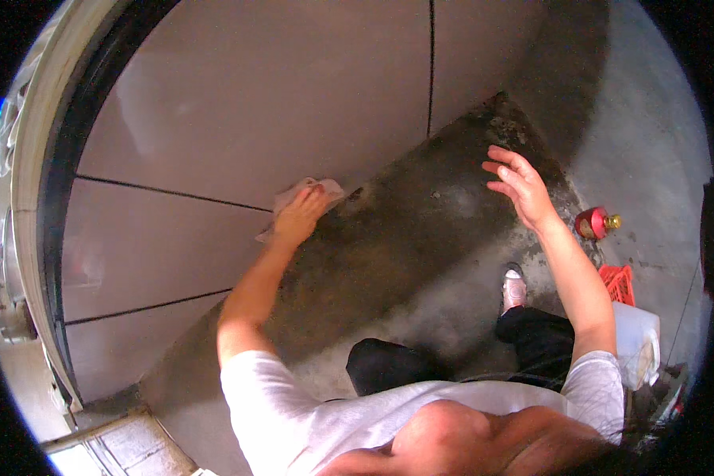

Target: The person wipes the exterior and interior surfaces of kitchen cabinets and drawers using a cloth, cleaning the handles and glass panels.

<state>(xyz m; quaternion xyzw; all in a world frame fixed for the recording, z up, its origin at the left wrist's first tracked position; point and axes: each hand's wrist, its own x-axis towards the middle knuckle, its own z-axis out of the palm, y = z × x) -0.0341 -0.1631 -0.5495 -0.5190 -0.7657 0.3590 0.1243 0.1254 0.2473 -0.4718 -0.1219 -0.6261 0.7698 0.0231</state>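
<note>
My left hand [302,215] presses a thin pale cloth [324,189] flat against the low part of a large tiled panel [262,89]. Edges of the cloth stick out past the fingertips and below the wrist. The panel is smooth and greyish pink, with dark joint lines between its tiles. My right hand [520,184] is raised over the concrete floor, fingers apart, holding nothing.
A red bottle [594,224] with a gold cap is by the grey wall [642,149] at right. Below it are an orange plastic basket [617,282] and a whitish plastic jug [635,342]. A counter edge [30,208] curves along the left. Dark stains mark the concrete floor [392,256].
</note>
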